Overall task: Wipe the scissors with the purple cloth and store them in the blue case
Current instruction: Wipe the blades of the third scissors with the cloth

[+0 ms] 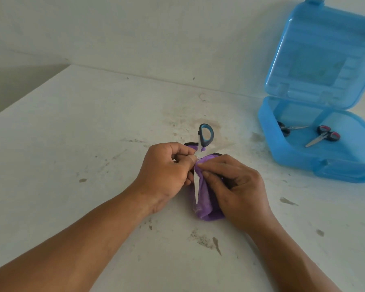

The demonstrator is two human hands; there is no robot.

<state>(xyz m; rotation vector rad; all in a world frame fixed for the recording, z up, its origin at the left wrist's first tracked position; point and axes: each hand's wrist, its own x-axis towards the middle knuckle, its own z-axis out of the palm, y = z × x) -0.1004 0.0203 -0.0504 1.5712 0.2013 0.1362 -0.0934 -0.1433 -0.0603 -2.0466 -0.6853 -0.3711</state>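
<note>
A pair of scissors with a blue-grey handle (pixel 206 135) stands between my hands, handle away from me and blade pointing toward me. My left hand (pixel 167 175) pinches it near the pivot. My right hand (pixel 234 188) presses the purple cloth (pixel 204 205) against the blade from the right. The cloth is bunched under and behind the blade. At the far right the blue case (pixel 291 152) lies open, its lid up. Inside it are two small scissors with red-and-black handles (pixel 325 134), one of them half hidden at the left wall (pixel 287 128).
The white table (pixel 93 144) is scuffed and stained, with dark marks near my arms. Its left edge drops away at the far left. A pale wall (pixel 156 34) rises behind the table, and the case lid leans toward it.
</note>
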